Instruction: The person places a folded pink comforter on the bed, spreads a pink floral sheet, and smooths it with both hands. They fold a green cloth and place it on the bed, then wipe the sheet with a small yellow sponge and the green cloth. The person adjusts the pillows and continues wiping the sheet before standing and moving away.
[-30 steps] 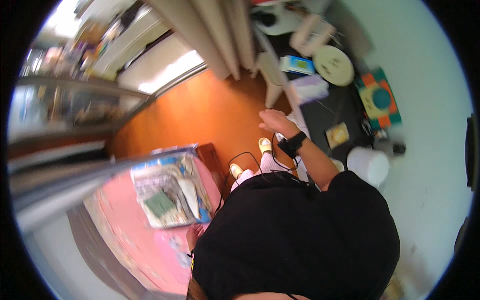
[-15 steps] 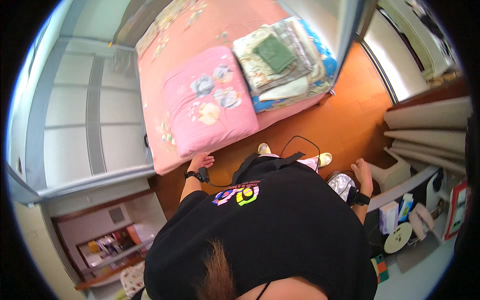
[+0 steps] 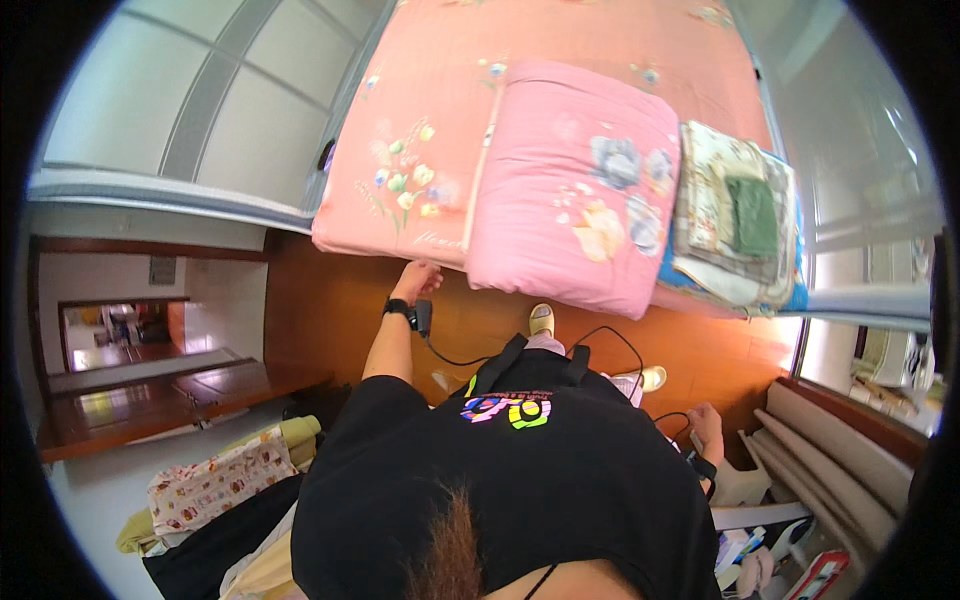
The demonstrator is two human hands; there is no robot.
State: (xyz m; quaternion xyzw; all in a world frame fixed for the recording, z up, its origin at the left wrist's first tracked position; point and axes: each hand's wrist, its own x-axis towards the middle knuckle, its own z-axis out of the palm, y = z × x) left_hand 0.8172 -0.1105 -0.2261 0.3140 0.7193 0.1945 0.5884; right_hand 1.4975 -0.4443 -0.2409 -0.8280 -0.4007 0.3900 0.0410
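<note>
My left hand point(image 3: 418, 279) hangs just off the near edge of the bed point(image 3: 400, 80), its fingers loosely bent and nothing in them. A black band with a small dark box point(image 3: 422, 318) and a cable sits on that wrist. On the right, my right hand point(image 3: 706, 424) hangs by my side near the rolled beige material, its fingers slightly curled with nothing seen in them. A folded pink flowered quilt point(image 3: 570, 180) lies on the peach sheet. To its right is a stack of folded bedding point(image 3: 708, 200) with a green folded cloth point(image 3: 752, 215) on top.
Orange wooden floor point(image 3: 470, 310) runs between me and the bed. Glass-panelled partitions point(image 3: 250, 110) flank the bed. At the lower right are rolled beige sheets point(image 3: 820, 460) and a cluttered shelf; at the lower left, a brown wooden surface point(image 3: 210, 390) and a printed cloth point(image 3: 225, 480).
My view has turned left, so the bed, quilt and bedding stack now appear further right. My left hand's fingers are more bent. Both hands remain without anything held.
</note>
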